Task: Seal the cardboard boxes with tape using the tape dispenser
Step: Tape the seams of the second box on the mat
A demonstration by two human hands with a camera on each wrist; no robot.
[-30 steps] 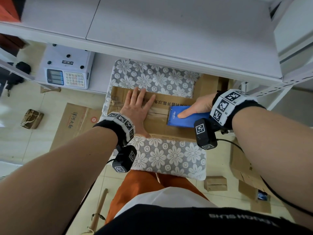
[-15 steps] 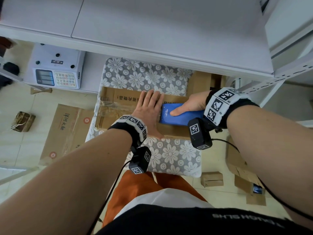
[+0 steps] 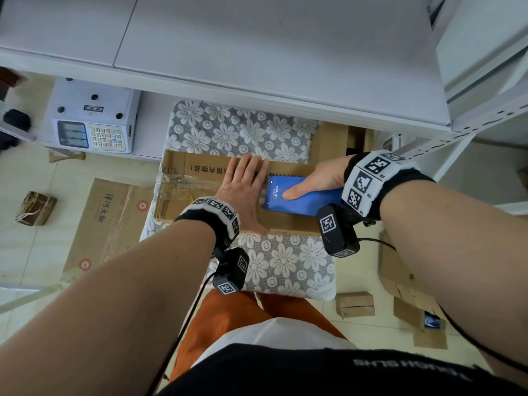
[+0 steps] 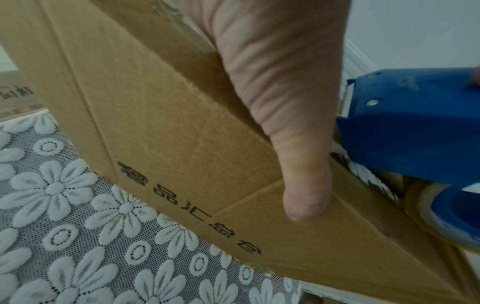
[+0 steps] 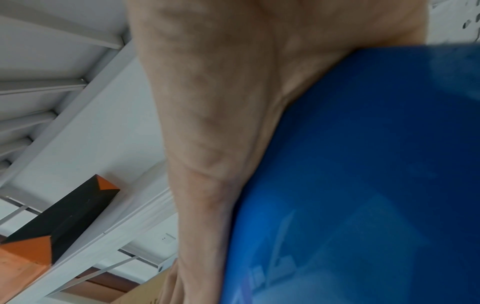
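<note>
The cardboard box [image 3: 200,192] lies flat on a cushion [image 3: 245,130] with a white flower pattern, and the cushion sits just below the edge of a white shelf [image 3: 257,52]. The left hand [image 3: 243,192] rests on top of the box with its fingers straight and close together, palm down, pressing the cardboard. In the left wrist view the thumb [image 4: 306,185] lies flat along the near top edge of the box, above a line of printed black characters.

The blue tape dispenser [image 3: 300,195] stands on the box just to the right of the left hand, its front end almost touching that hand. The right hand [image 3: 323,178] holds the dispenser from above, with the thumb stretched along its blue top and the other fingers wrapped around the far side. In the left wrist view a tape roll [image 4: 426,207] shows under the blue body, next to the box surface. Shiny clear tape [image 3: 177,184] already covers the left part of the box.

Left of the cushion, a white electronic scale [image 3: 94,121] sits on a low shelf, and a flattened carton [image 3: 111,221] lies on the floor. Small boxes [image 3: 355,304] lie on the floor to the right of the cushion.
</note>
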